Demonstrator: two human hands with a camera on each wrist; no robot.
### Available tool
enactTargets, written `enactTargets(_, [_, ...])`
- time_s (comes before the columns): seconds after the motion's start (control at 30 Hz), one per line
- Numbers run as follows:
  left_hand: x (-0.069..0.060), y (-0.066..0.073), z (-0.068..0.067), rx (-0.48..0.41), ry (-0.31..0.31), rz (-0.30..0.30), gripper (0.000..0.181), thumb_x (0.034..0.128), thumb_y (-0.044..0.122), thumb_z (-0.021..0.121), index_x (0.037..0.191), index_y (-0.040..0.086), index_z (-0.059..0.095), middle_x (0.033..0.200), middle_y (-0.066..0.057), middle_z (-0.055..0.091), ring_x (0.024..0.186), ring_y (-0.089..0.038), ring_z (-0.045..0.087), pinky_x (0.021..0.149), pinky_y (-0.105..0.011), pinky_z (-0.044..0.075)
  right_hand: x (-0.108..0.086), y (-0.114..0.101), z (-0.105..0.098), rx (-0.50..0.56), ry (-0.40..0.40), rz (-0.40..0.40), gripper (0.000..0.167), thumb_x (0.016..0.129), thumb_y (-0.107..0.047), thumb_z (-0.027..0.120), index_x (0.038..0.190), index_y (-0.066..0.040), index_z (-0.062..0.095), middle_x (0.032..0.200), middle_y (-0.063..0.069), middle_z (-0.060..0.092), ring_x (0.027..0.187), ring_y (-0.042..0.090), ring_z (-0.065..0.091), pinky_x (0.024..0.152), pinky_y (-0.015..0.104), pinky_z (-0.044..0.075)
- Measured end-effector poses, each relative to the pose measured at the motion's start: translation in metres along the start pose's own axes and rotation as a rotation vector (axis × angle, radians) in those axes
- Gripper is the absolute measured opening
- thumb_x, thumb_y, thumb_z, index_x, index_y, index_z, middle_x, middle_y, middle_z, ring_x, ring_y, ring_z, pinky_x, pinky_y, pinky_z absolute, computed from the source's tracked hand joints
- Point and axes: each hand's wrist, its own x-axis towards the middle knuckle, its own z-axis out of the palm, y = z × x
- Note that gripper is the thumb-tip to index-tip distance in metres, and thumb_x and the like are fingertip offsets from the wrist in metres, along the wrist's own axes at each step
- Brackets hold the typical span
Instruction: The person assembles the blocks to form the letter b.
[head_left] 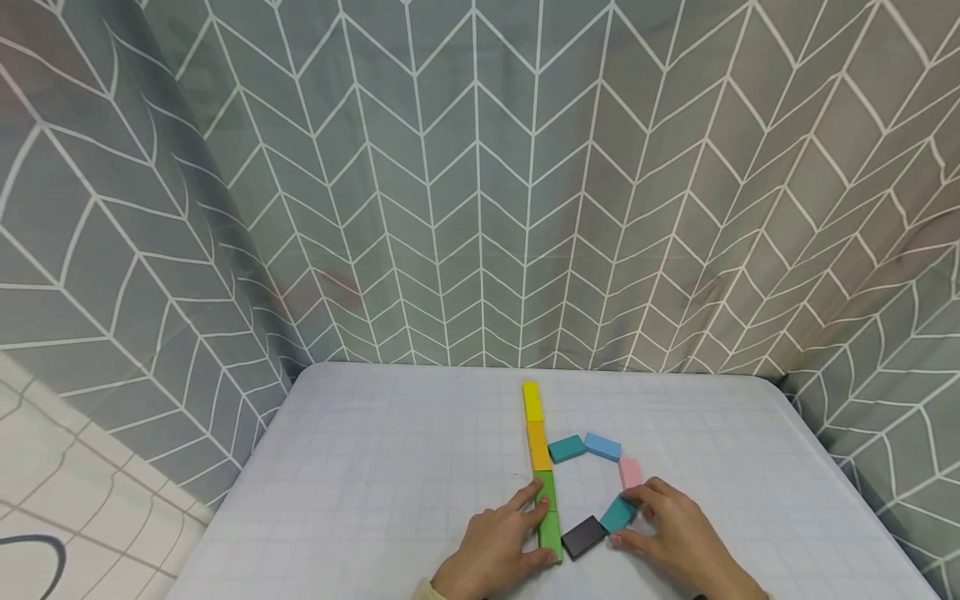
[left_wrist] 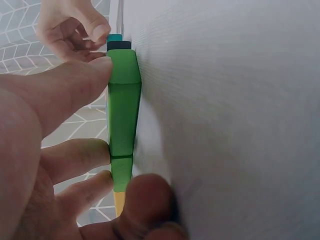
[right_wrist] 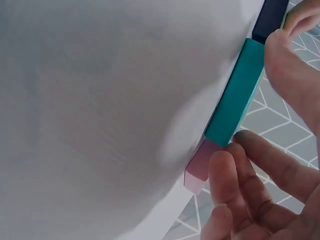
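Note:
Several small rectangular blocks form a line with a loop on its right in the head view. My left hand (head_left: 495,542) rests its thumb and fingertips on two green blocks (head_left: 550,533), the near end of the line. My right hand (head_left: 678,533) pinches a teal block (head_left: 618,514) between thumb and fingers at the loop's lower right. This block sits between a black block (head_left: 584,537) and a pink block (head_left: 630,472). In the right wrist view the teal block (right_wrist: 235,95) lies end to end with its neighbours, thumb near the black end, fingers near the pink end.
Beyond the green pair lie orange blocks (head_left: 537,446) and a yellow block (head_left: 532,402). Another teal block (head_left: 567,448) and a blue block (head_left: 602,447) form the loop's far side. A white-covered table (head_left: 375,450) lies beneath. Patterned curtains (head_left: 480,208) hang behind and beside it.

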Motion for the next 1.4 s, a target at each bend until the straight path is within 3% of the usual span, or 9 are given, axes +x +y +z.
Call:
enactTargets(0.17, [0.0,0.001,0.0,0.008,-0.003,-0.008,0.069,0.088,0.058,0.081,0.15,0.033,0.062,0.169,0.017,0.039,0.105,-0.016,0.072,0.08,-0.049,0.06,0.002,0.002,-0.003,0.02,0.029,-0.19,0.064,0.067,-0.045,0.099,0.122,-0.018,0.078,0.112,-0.01,0.062,0.097,0.006,0.059,0.084,0.031,0.059])
enactTargets(0.3, [0.001,0.001,-0.001,0.01,-0.011,-0.015,0.07,0.0882,0.059,0.08,0.15,0.034,0.061,0.169,0.018,0.038,0.111,-0.018,0.072,0.081,-0.052,0.06,0.008,-0.004,-0.004,0.047,-0.113,-0.299,0.066,0.071,-0.045,0.096,0.131,-0.026,0.075,0.128,-0.005,0.061,0.115,0.02,0.058,0.094,0.043,0.059])
enactTargets(0.47, [0.001,0.002,0.0,-0.002,-0.025,-0.02,0.069,0.0885,0.059,0.08,0.15,0.034,0.061,0.169,0.018,0.039,0.109,-0.019,0.072,0.082,-0.051,0.06,0.013,-0.009,0.0,0.062,-0.244,-0.319,0.053,0.072,-0.037,0.096,0.122,-0.032,0.079,0.127,-0.006,0.062,0.116,0.022,0.059,0.096,0.046,0.058])
enactTargets(0.73, [0.001,0.002,-0.002,0.003,-0.025,-0.022,0.07,0.0886,0.059,0.08,0.15,0.033,0.061,0.169,0.017,0.039,0.11,-0.02,0.072,0.082,-0.051,0.061,0.016,-0.01,0.001,0.06,-0.229,-0.375,0.04,0.073,-0.028,0.097,0.11,-0.03,0.081,0.123,-0.007,0.064,0.112,0.016,0.058,0.095,0.041,0.057])
enactTargets(1.0, [0.0,0.002,-0.003,0.002,-0.026,-0.012,0.068,0.0887,0.057,0.081,0.149,0.032,0.062,0.168,0.016,0.04,0.106,-0.017,0.073,0.081,-0.05,0.06,0.015,-0.009,0.0,0.077,-0.254,-0.34,0.04,0.072,-0.033,0.098,0.108,-0.03,0.081,0.123,-0.009,0.063,0.112,0.016,0.058,0.097,0.042,0.057])
enactTargets(1.1, [0.0,0.002,-0.002,0.005,-0.024,-0.012,0.068,0.0885,0.058,0.081,0.149,0.033,0.063,0.168,0.017,0.04,0.105,-0.016,0.072,0.082,-0.05,0.06,0.014,-0.004,-0.005,0.099,-0.221,-0.327,0.051,0.072,-0.04,0.096,0.119,-0.029,0.078,0.129,-0.006,0.062,0.118,0.02,0.058,0.099,0.044,0.057])
enactTargets(1.2, [0.0,0.003,-0.002,0.009,-0.02,-0.008,0.069,0.0883,0.058,0.08,0.149,0.033,0.062,0.168,0.017,0.04,0.104,-0.016,0.072,0.082,-0.05,0.06,0.016,0.009,-0.012,0.109,-0.12,-0.312,0.06,0.073,-0.04,0.095,0.128,-0.025,0.075,0.132,-0.002,0.062,0.119,0.022,0.058,0.097,0.042,0.058])
enactTargets(1.3, [0.0,0.002,-0.001,0.011,-0.012,-0.001,0.069,0.0881,0.058,0.081,0.149,0.033,0.062,0.168,0.017,0.04,0.103,-0.015,0.072,0.08,-0.048,0.06,0.021,0.024,-0.018,0.085,-0.005,-0.29,0.061,0.075,-0.03,0.095,0.13,-0.018,0.073,0.13,0.001,0.065,0.116,0.023,0.06,0.095,0.045,0.058])
enactTargets(1.4, [0.0,0.001,-0.001,0.011,-0.008,0.001,0.069,0.088,0.057,0.081,0.149,0.032,0.062,0.168,0.016,0.041,0.106,-0.015,0.072,0.078,-0.048,0.06,0.026,0.038,-0.021,0.054,0.051,-0.245,0.06,0.079,-0.018,0.093,0.135,-0.013,0.07,0.128,0.003,0.066,0.111,0.024,0.063,0.092,0.049,0.057])
